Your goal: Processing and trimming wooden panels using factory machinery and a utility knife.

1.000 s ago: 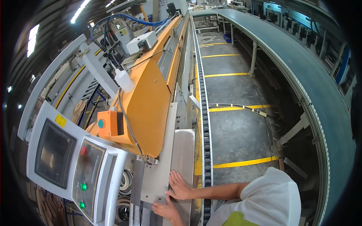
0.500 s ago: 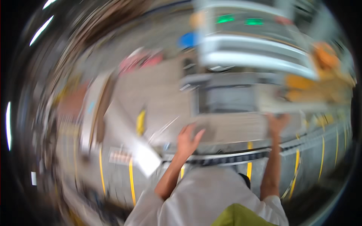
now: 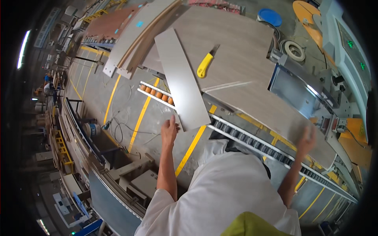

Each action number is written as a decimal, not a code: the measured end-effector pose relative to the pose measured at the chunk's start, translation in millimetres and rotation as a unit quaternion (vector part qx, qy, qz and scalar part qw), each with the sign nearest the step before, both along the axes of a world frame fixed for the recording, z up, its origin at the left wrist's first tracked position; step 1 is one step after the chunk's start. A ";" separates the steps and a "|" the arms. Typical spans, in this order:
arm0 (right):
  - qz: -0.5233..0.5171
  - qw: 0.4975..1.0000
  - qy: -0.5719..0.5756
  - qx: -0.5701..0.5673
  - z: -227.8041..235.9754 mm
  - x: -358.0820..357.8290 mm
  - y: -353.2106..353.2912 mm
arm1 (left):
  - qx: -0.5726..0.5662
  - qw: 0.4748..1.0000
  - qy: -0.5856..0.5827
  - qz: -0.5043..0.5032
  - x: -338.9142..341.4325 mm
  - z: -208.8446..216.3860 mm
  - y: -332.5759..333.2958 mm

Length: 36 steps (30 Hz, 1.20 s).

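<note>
A long, narrow grey panel (image 3: 183, 80) lies slanted across the brown board surface (image 3: 240, 51), its near end jutting past the front edge. My left hand (image 3: 169, 129) is at the near left corner of this panel, thumb and fingers apart and not closed round it. Whether the fingertips touch the edge is hard to tell. Over the right end of the board surface, my right hand (image 3: 306, 141) is blurred, with fingers stretched out and nothing seen in them. A yellow utility knife (image 3: 206, 63) with its blade out lies right of the panel.
A roller conveyor rail (image 3: 252, 142) runs along the front edge. At the right stands a machine (image 3: 301, 92) with a clear cover. More long boards (image 3: 136, 35) lie at the far left. A short rail with orange rollers (image 3: 156, 94) and loose cables (image 3: 118, 128) are left of the panel.
The view has turned to the left and sharpened. My left hand has moved from over the board surface to the grey panel's near corner. My right hand remains near the right end.
</note>
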State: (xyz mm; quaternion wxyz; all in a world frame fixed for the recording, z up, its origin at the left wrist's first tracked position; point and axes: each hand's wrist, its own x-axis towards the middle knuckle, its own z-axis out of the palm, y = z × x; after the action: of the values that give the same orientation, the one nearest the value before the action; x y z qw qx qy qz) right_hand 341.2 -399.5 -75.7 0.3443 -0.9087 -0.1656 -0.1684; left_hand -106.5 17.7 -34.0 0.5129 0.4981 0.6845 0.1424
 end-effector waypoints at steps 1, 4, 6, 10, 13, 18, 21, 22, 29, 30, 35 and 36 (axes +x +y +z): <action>0.048 0.997 0.026 0.052 -0.2 -32.4 40.7 | -0.059 0.995 -0.081 0.022 -3.5 -6.5 -11.5; 0.228 0.950 0.190 0.095 25.5 -102.3 142.1 | -0.129 0.955 -0.262 0.052 -2.1 -16.9 -32.9; 0.323 0.896 0.296 0.065 44.3 -140.7 187.3 | -0.119 0.952 -0.279 0.044 0.0 -17.0 -38.3; 0.498 0.792 0.350 0.048 64.4 -190.8 238.4 | -0.101 0.953 -0.284 0.028 0.6 -2.0 -42.0; 0.539 0.772 0.336 0.038 68.1 -213.2 252.6 | -0.110 0.944 -0.310 0.023 3.3 14.0 -48.8; 0.393 0.721 0.555 0.133 81.3 -198.4 257.7 | -0.167 0.919 -0.358 -0.023 26.1 31.3 -58.3; 0.402 0.590 0.695 0.087 92.0 -154.2 273.2 | -0.205 0.906 -0.360 -0.087 46.4 35.7 -68.4; 0.393 0.597 0.696 0.070 91.2 -146.9 284.3 | -0.207 0.899 -0.368 -0.121 51.3 37.4 -73.2; 0.394 0.712 0.577 -0.068 69.2 -130.8 345.1 | -0.229 0.879 -0.344 -0.237 79.0 53.6 -98.8; 0.389 0.730 0.558 -0.072 65.9 -133.9 346.2 | -0.220 0.874 -0.359 -0.244 83.8 57.8 -98.9; 0.364 0.466 0.792 0.153 65.0 -140.2 317.2 | -0.127 0.790 -0.460 -0.385 111.0 84.9 -96.0; 0.358 0.385 0.825 0.208 68.0 -137.4 306.7 | -0.056 0.808 -0.416 -0.412 115.3 89.5 -92.4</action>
State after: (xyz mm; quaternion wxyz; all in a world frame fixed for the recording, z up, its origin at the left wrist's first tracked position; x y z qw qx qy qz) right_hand 203.8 -92.8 -7.7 0.5186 -0.3575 -0.0694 0.7736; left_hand 8.8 -74.7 55.4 0.7863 0.5968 0.1425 0.0724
